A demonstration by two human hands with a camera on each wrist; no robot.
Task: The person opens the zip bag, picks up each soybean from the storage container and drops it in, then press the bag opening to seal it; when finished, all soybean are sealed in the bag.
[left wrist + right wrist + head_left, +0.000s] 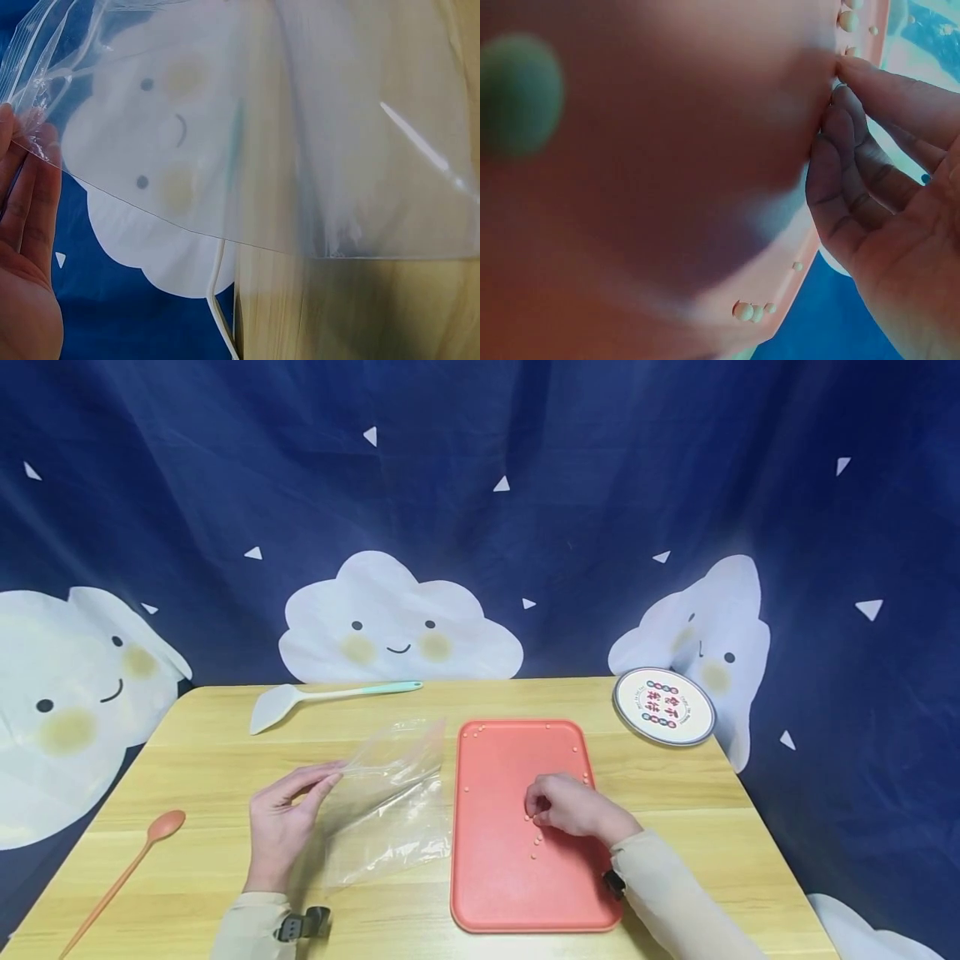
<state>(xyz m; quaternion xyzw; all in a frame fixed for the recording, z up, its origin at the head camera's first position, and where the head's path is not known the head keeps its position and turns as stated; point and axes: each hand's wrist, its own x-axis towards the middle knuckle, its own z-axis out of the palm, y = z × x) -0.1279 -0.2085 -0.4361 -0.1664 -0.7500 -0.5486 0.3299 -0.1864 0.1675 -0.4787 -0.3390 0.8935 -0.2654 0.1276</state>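
Over red tray [498, 893], right hand [570, 806] near beads [743, 310], left hand [285, 818] pinching bag [397, 818]

Left grip [28, 259] holding clear bag [337, 150], wooden tabletop [375, 315], blue cloud-print cloth [127, 311]

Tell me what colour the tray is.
Coral red; the tray shows best in the head view.

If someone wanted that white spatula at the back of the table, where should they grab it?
Probably by the green end of the handle, pinched from above and the near side. The spatula lies sideways along the far edge of the table. That end is slim and straight, the blade broad, and the curtain hangs behind.
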